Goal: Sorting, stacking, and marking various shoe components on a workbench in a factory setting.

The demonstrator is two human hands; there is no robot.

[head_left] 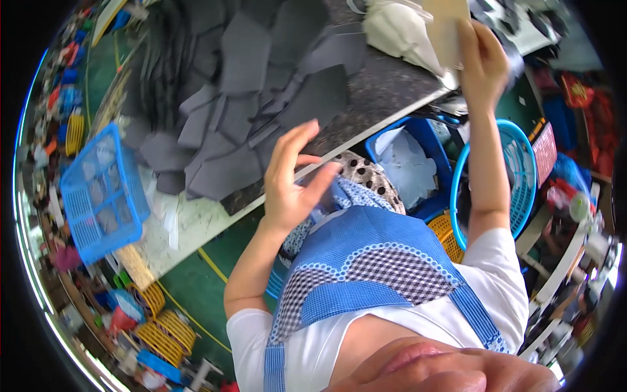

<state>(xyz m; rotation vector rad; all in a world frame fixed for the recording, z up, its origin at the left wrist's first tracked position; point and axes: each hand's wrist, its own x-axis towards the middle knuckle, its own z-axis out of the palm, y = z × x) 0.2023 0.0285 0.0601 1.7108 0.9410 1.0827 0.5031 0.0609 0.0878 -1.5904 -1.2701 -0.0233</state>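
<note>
My left hand (290,179) hovers at the table's near edge with its fingers apart and nothing in it. Just beyond it lies a broad pile of dark grey cut sheet pieces (245,55), overlapping one another on the table. My right hand (483,65) is raised at the far right, its fingers closed on a flat beige piece (448,29), which is partly cut off by the top of the view. Beside that piece rests a cream-white, soft-looking moulded item (397,36) at the table's right end; its exact kind cannot be made out.
A blue plastic crate (98,225) sits at the table's left end. Below the near edge stand a dark blue bin (444,153) with pale scraps and a round light-blue basket (528,189) by my right forearm. Yellow baskets (166,336) are on the floor at lower left.
</note>
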